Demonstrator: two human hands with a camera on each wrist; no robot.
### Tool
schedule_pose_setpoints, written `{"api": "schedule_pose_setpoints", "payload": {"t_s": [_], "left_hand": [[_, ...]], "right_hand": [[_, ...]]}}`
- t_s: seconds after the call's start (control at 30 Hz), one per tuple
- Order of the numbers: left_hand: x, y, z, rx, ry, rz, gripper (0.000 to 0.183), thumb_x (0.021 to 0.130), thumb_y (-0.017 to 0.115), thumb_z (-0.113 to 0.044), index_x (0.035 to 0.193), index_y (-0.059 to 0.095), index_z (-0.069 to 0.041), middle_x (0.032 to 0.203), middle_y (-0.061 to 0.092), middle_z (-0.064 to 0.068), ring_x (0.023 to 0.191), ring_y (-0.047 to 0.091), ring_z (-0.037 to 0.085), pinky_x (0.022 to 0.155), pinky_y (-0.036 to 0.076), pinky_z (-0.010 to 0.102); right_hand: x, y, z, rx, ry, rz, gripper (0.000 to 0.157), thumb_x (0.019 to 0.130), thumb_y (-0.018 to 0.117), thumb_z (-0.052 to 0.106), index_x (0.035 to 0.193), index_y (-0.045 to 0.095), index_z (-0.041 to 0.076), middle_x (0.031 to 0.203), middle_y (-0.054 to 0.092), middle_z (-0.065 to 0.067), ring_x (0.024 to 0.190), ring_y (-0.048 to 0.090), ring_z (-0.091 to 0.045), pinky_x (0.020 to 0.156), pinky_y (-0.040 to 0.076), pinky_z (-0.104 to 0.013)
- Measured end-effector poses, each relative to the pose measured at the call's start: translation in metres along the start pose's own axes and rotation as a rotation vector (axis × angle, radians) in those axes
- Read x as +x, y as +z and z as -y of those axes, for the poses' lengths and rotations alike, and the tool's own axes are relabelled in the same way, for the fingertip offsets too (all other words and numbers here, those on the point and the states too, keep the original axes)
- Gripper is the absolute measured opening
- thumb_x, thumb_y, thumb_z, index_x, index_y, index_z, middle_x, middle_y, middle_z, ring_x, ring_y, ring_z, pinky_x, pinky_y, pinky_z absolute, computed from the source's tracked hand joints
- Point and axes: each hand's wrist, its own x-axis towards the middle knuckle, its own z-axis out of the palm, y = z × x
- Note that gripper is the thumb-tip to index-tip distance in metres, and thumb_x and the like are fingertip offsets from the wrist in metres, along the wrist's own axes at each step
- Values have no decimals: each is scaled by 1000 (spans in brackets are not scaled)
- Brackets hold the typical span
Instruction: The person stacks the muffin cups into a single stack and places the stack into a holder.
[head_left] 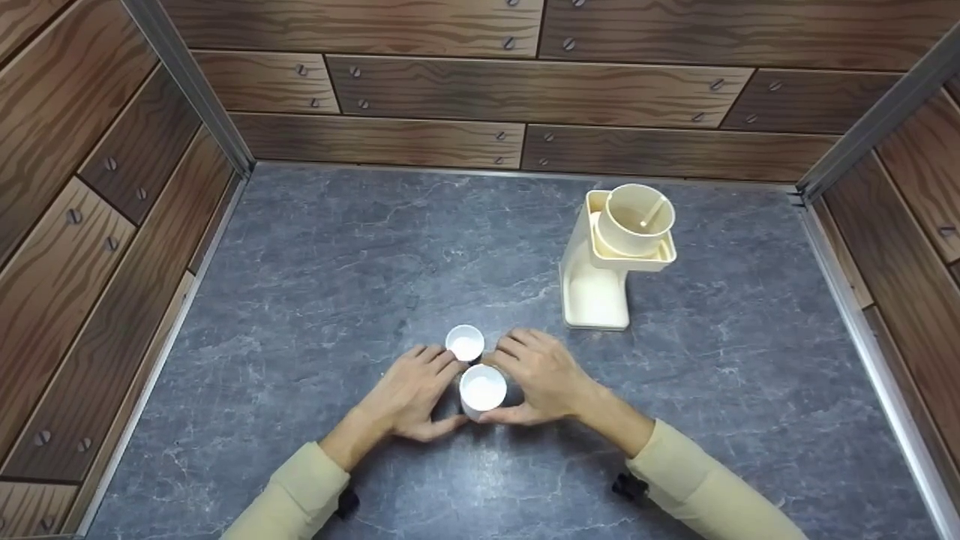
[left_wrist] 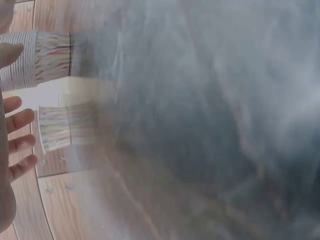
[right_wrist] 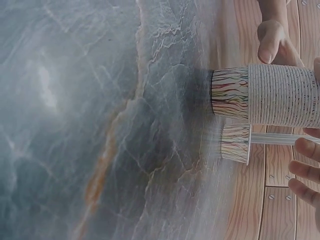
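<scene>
A stack of white paper cups (head_left: 483, 391) with thin coloured lines stands on the table, its ridged rims showing in the right wrist view. Thumb in front and fingers behind, my right hand (head_left: 541, 381) holds it from the right. The other right fingers (right_wrist: 304, 192) are spread loosely. On the left side, my left hand (head_left: 416, 391) is relaxed, its fingertips beside a single paper cup (head_left: 465, 343) and the stack. Its thumb lies near the stack's front. That single cup, in the same pattern, stands upright just behind the stack.
A cream-coloured stand (head_left: 596, 300) rises behind and to the right of my hands, with a round open hopper (head_left: 636, 217) on top and a small stick inside. Wood-patterned walls (head_left: 450, 90) close the table in at the back and both sides.
</scene>
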Motion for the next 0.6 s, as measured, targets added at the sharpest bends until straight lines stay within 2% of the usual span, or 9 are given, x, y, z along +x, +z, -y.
{"api": "schedule_pose_setpoints", "payload": {"t_s": [0.17,0.6], "left_hand": [[0,-7,8,18,4,10,69,83,69,-68,126,63,-15,114,69,2,106,63,20,91,52,37],[9,-17,34,64,-12,-28,64,88,68,-66,125,64,-14,110,67,2,101,61,20,84,51,36]], "right_hand": [[0,1,1,-3,3,7,75,83,59,86,108,70,17,97,69,1,89,64,-17,77,53,-32],[0,1,1,2,2,-11,76,82,59,87,107,70,16,96,69,1,89,64,-17,76,53,-32]]}}
